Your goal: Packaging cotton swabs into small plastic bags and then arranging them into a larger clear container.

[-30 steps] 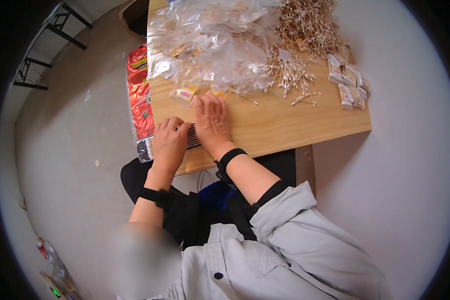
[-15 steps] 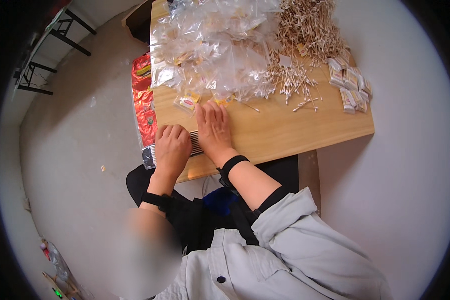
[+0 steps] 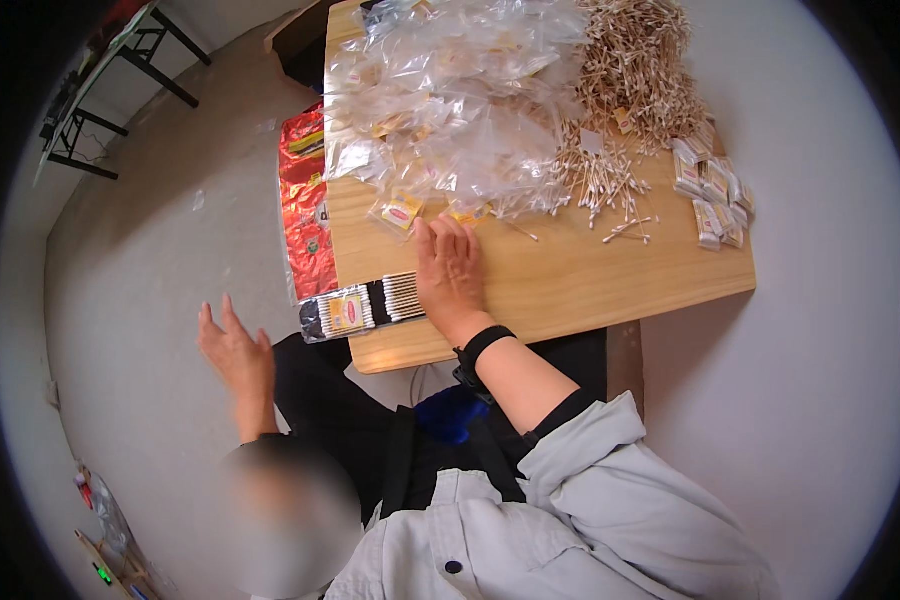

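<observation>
My left hand [image 3: 236,352] is off the left side of the table, empty, its fingers spread apart. My right hand [image 3: 452,275] lies on the tabletop with its fingers stretched out, over the right end of a row of cotton swabs [image 3: 400,297]. That row belongs to a flat clear-and-black pack [image 3: 312,322] at the table's left edge, partly overhanging it. More swabs and a small yellow, white and red card [image 3: 348,313] show in its left part. The pack's right end is hidden under my right hand. Just beyond my right fingertips lies a yellow card [image 3: 467,214].
Clear plastic bags [image 3: 450,110] cover the table's far left. A big heap of loose cotton swabs [image 3: 638,70] lies far right, with small packed bundles [image 3: 715,190] at the right edge. A red bag [image 3: 305,200] hangs along the left edge of the wooden table [image 3: 590,285].
My left hand has let go of the swab pack and swung left off the table, fingers opening. The card on the pack now shows. My right hand has stayed over the pack.
</observation>
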Motion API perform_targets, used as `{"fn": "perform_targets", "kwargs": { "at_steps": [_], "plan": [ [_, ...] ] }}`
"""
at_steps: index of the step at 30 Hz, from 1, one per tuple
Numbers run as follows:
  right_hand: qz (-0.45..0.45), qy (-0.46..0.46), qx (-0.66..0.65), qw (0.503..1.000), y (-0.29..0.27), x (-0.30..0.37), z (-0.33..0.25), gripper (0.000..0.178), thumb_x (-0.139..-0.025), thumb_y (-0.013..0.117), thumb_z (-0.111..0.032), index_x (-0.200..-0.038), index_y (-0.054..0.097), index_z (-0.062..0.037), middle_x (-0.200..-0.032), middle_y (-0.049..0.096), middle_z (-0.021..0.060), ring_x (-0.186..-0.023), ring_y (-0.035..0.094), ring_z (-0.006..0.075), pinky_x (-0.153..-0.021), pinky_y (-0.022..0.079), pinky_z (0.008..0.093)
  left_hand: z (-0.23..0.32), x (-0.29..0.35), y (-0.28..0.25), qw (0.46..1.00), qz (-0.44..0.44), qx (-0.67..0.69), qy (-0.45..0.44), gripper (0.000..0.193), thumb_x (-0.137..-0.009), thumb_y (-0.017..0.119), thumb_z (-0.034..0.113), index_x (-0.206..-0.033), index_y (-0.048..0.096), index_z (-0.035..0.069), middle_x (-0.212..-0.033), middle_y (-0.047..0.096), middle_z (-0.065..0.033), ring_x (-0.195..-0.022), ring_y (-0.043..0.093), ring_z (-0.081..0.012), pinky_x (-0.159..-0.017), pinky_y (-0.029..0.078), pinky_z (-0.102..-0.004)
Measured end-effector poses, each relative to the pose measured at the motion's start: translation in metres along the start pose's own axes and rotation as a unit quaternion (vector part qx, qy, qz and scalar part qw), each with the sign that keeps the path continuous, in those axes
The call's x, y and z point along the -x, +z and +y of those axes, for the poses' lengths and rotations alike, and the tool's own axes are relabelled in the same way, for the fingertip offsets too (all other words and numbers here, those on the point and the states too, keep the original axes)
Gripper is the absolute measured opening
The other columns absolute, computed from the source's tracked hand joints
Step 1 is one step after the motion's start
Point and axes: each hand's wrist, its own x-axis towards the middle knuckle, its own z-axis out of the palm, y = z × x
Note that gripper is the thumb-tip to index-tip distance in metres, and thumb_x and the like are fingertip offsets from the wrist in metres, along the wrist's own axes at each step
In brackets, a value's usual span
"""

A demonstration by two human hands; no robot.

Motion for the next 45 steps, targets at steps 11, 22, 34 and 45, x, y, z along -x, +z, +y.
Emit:
{"fn": "perform_targets", "kwargs": {
  "at_steps": [11,22,34,45],
  "plan": [
    [0.005,-0.015,-0.007,1.000,0.002,-0.002,-0.005,0.052,-0.084,0.058,-0.012,-0.134,0.045,-0.0053,-0.122,0.046,0.0132,-0.126,0.042,0.0308,-0.111,0.029,0.0493,0.166,0.051,0.009,0.953,-0.121,0.145,0.237,0.069,-0.091,0.053,0.024,-0.150,0.027,0.000,-0.159,0.021,-0.0187,-0.149,0.018,-0.0308,-0.118,0.014,-0.0536],
    [-0.013,-0.009,-0.011,1.000,-0.005,-0.001,0.000,0.061,-0.080,0.064,-0.013,-0.136,0.043,-0.0048,-0.124,0.044,0.0141,-0.127,0.040,0.0337,-0.112,0.029,0.0489,0.173,0.063,0.015,0.958,-0.116,0.133,0.225,0.068,-0.094,0.047,0.032,-0.152,0.028,0.003,-0.160,0.018,-0.0190,-0.150,0.012,-0.0301,-0.118,0.003,-0.0547],
    [0.001,-0.001,-0.138,0.990,-0.007,0.003,0.011,0.044,-0.086,0.054,-0.005,-0.130,0.050,-0.0015,-0.126,0.045,0.0166,-0.122,0.044,0.0353,-0.105,0.037,0.0445,0.174,0.070,0.021,0.961,-0.106,0.139,0.213,0.074,-0.092,0.051,0.041,-0.152,0.028,0.006,-0.161,0.016,-0.0162,-0.150,0.012,-0.0296,-0.118,0.001,-0.0552],
    [0.039,0.115,-0.174,0.977,-0.016,-0.001,-0.005,0.041,-0.089,0.049,-0.002,-0.130,0.048,0.0007,-0.123,0.045,0.0199,-0.116,0.046,0.0369,-0.103,0.038,0.0450,0.172,0.068,0.020,0.953,-0.121,0.169,0.219,0.091,-0.084,0.054,0.056,-0.151,0.027,0.001,-0.160,0.017,-0.0203,-0.150,0.013,-0.0331,-0.117,-0.001,-0.0566]
  ]
}}
